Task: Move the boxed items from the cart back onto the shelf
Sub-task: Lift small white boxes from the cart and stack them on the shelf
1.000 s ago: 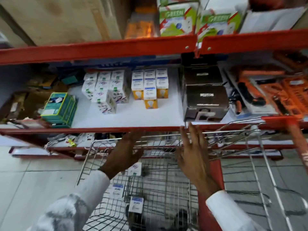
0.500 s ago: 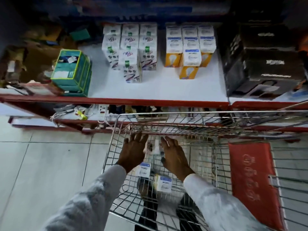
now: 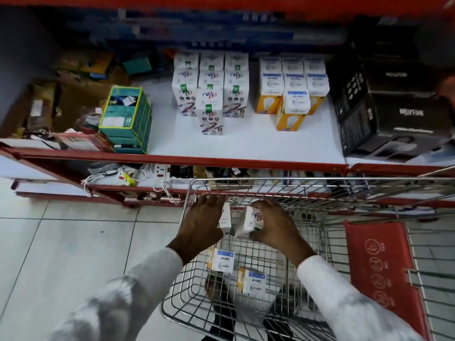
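At the far left, loose cardboard packaging (image 3: 61, 99) is heaped on the shelf (image 3: 246, 143), and just beside it sits a stack of green boxes (image 3: 126, 119) near the red front edge. Below, on the lower shelf level, a tangle of white cables and sockets (image 3: 128, 173) spills toward the tiled floor (image 3: 61, 242).

Moving right, a block of white boxes with purple lettering (image 3: 211, 89) stands upright on the white shelf surface, one box out in front of the rest. Next to them stands a group of white-and-yellow bulb boxes (image 3: 293, 92), also with one set forward.

Beneath these, inside the wire cart (image 3: 320, 193), the left hand (image 3: 203, 225) is curled around a small white box (image 3: 225, 219), fingers wrapped over its top and side. Just beside it, the right hand (image 3: 275, 227) grips a white box with purple lettering (image 3: 253, 221), thumb under and fingers over it (the box is tilted). Both boxes are held above the cart's bottom, near its front corner. Lower in the cart lie two more white-and-yellow bulb boxes (image 3: 222, 263), close together on the wire floor, the second (image 3: 253, 280) a little nearer the person. Both sleeves are white.

Farther right, large black boxes (image 3: 394, 114) fill the shelf, and the cart's red child-seat flap (image 3: 381, 274) hangs at the right edge.
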{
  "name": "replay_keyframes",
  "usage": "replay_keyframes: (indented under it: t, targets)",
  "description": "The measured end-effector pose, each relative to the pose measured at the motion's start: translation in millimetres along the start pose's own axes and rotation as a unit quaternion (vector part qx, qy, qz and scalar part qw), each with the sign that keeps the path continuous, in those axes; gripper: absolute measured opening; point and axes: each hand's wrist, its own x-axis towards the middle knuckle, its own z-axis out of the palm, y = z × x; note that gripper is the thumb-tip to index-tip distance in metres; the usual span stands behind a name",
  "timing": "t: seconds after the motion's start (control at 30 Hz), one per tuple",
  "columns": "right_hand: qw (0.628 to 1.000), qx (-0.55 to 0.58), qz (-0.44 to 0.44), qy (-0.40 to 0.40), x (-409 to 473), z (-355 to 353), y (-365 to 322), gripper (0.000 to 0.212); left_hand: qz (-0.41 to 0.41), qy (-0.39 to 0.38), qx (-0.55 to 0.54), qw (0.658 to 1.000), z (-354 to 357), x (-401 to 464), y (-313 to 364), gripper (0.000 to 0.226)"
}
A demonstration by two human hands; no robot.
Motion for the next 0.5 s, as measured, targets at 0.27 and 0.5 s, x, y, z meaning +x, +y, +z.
replay_keyframes:
  t: [0.27,0.5]
  targets:
    - [0.998,0.017,-0.050,0.020,-27,-149,-70,0.083,0.031,0.062,-0.011,0.998,-162,-56,4,0.084]
    - [0.984,-0.059,-0.102,0.130,23,-221,-120,0.088,-0.008,0.146,0.046,0.988,-244,-12,-35,0.084]
